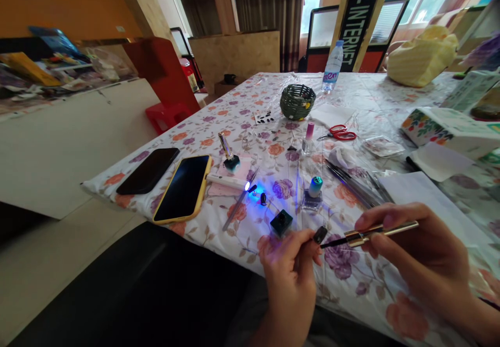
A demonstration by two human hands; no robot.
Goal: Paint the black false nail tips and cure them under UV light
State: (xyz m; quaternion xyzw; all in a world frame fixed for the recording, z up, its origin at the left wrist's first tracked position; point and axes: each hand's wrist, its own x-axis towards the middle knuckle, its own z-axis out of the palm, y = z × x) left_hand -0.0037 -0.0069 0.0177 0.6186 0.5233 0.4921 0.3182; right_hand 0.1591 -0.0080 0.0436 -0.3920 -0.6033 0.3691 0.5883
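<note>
My left hand (pixel 292 263) pinches a small dark nail tip (pixel 320 234) between thumb and fingers. A gold-handled brush (pixel 380 233) is held in my right hand (pixel 414 248), its dark bristle end at the lower edge of the nail tip. Just beyond my left hand stands an open dark polish bottle (pixel 282 223). To the left of it, a white pen-shaped lamp (pixel 228 181) shines blue light on a small black piece (pixel 263 198) on the cloth. A second dark bottle with a gold cap (pixel 231 162) stands behind the lamp.
Two phones (pixel 148 171) (pixel 183 188) lie at the left. Clear bottles (pixel 312 200) (pixel 308 145), red-handled scissors (pixel 342 133), dark pens (pixel 353 183) and white paper (pixel 425 201) lie centre and right. Farther back are a woven basket (pixel 297 102), a water bottle (pixel 332 68) and a yellow bag (pixel 422 58).
</note>
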